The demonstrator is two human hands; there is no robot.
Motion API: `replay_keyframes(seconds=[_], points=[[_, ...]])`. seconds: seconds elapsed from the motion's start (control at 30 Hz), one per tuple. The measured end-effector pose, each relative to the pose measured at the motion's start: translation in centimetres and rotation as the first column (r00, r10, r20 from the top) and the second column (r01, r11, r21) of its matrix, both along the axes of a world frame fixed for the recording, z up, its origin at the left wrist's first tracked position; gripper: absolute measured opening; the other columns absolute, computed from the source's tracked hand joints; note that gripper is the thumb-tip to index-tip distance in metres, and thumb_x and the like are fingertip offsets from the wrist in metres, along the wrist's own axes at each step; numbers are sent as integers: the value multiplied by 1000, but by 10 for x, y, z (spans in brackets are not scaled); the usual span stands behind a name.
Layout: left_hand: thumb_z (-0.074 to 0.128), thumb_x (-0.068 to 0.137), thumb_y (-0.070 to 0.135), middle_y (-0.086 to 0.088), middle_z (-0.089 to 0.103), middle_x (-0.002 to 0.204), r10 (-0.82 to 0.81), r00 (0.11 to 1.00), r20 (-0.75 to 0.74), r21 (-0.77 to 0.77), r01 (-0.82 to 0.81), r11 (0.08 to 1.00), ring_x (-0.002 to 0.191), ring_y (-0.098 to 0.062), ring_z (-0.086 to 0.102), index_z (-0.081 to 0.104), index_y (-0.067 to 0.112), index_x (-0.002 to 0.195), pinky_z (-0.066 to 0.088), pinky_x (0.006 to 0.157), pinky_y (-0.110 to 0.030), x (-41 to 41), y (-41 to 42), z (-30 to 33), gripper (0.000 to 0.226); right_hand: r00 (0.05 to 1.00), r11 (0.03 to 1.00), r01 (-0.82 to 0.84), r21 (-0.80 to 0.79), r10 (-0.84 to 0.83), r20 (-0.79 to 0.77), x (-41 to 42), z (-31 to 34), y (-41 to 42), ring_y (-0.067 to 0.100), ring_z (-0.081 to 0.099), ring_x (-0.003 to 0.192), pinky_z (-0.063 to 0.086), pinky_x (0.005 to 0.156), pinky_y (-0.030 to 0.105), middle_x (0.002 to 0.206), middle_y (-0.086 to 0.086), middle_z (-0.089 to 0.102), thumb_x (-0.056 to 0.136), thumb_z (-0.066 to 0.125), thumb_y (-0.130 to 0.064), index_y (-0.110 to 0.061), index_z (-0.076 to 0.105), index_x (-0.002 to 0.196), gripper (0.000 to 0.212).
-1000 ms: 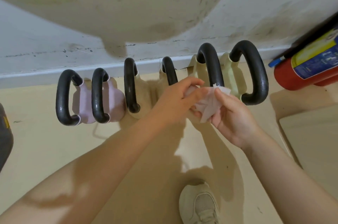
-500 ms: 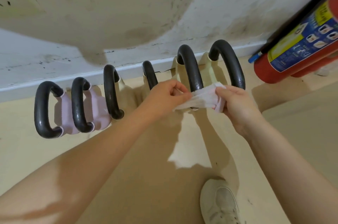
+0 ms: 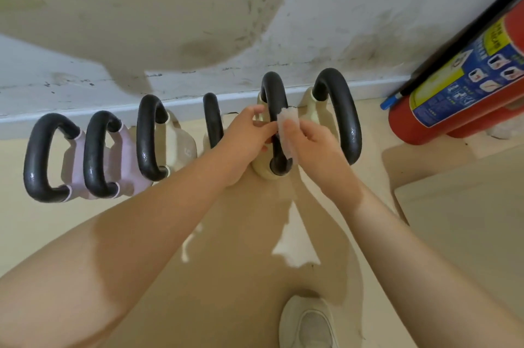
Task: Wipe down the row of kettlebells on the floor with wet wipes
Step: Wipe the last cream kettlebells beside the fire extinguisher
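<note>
Six kettlebells with glossy black loop handles stand in a row on the beige floor (image 3: 283, 234) along the wall's foot. Right hand (image 3: 314, 140) presses a folded white wet wipe (image 3: 287, 132) against the fifth kettlebell's handle (image 3: 273, 100). Left hand (image 3: 246, 134) pinches that handle alongside.

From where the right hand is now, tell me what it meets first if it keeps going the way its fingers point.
The right hand presses the wet wipe against the black handle, so the handle probably comes first; depth is uncertain.
</note>
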State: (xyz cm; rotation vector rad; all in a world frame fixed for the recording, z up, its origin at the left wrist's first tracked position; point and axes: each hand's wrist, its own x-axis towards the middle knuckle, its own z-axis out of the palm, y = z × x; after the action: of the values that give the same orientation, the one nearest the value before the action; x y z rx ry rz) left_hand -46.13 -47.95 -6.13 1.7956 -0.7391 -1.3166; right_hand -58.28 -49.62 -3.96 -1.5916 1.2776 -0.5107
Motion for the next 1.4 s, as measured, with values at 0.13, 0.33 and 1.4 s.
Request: replay_keyframes(seconds=[0.13,0.33,1.4], points=[[49,94,25,3,67,103,46,998,-40,6,-46,999,88,-10,65,50,25,126,53,78,-24,0,-1,-2,32,999,999,-29,28,28,33,-5,-5,-8,13,56,65,47,70,31,74,11,64,96,23,-47,-8,68,83,62],[41,97,30,0,68,103,156,983,-96,54,-151,987,96,-16,65,57,24,115,53,89,-33,2,-10,-6,26,993,988,89,-126,-97,-62,-5,-40,-5,-2,54,73,44,61,7,90,-7,57,90,57,-23,-21,55,103,13],[61,86,33,-4,71,92,-168,982,86,109,158,981,89,-19,67,34,32,140,55,88,-35,1,-13,0,60,968,988,-138,-67,148,200,-21,-102,18,-11,55,92,43,78,11,97,-24,56,89,59,-11,-23,44,127,43]])
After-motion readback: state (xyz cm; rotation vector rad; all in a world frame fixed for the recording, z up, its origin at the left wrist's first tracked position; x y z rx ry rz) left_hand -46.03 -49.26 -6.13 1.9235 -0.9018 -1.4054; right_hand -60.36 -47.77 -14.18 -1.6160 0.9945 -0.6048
